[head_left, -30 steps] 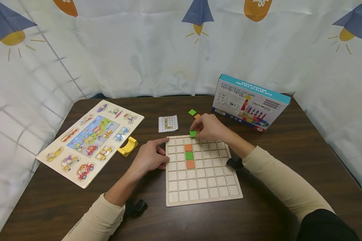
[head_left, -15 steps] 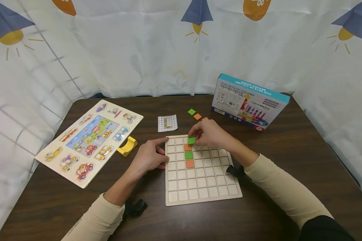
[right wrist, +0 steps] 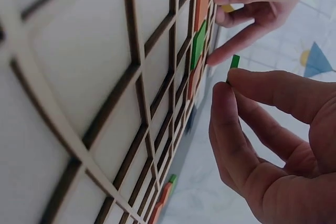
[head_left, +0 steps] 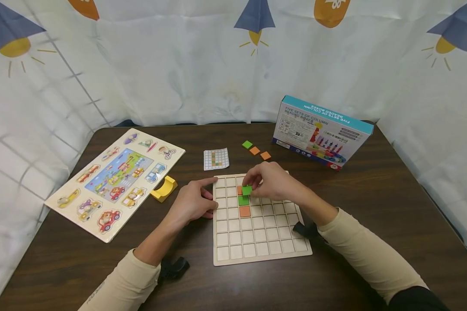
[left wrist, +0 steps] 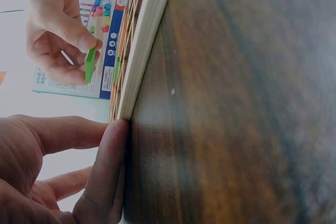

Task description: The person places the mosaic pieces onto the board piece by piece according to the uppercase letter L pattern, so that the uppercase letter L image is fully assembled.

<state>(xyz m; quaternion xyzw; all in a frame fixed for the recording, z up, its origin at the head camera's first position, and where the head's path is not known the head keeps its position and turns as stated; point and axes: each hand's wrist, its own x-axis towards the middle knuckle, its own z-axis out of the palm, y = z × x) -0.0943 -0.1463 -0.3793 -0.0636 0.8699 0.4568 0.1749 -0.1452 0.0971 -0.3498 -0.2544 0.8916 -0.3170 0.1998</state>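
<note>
My right hand pinches a green square tile between thumb and fingertips. In the right wrist view the tile is held apart from the wooden grid board. Under it on the board, an orange tile is partly covered. Below that lie a green tile and another orange tile, in one column. My left hand rests fingertips against the board's left edge, index finger at the upper corner; the left wrist view shows fingers touching that edge.
Loose on the table behind the board are a green tile and two orange tiles. A small printed pattern card lies to their left. A vehicle puzzle board leans over a yellow arch block. A toy box stands back right.
My right hand has brought the green tile from the board's far edge toward me, over the column of tiles. Loose orange tiles behind it have come into view. The left hand stays put.
</note>
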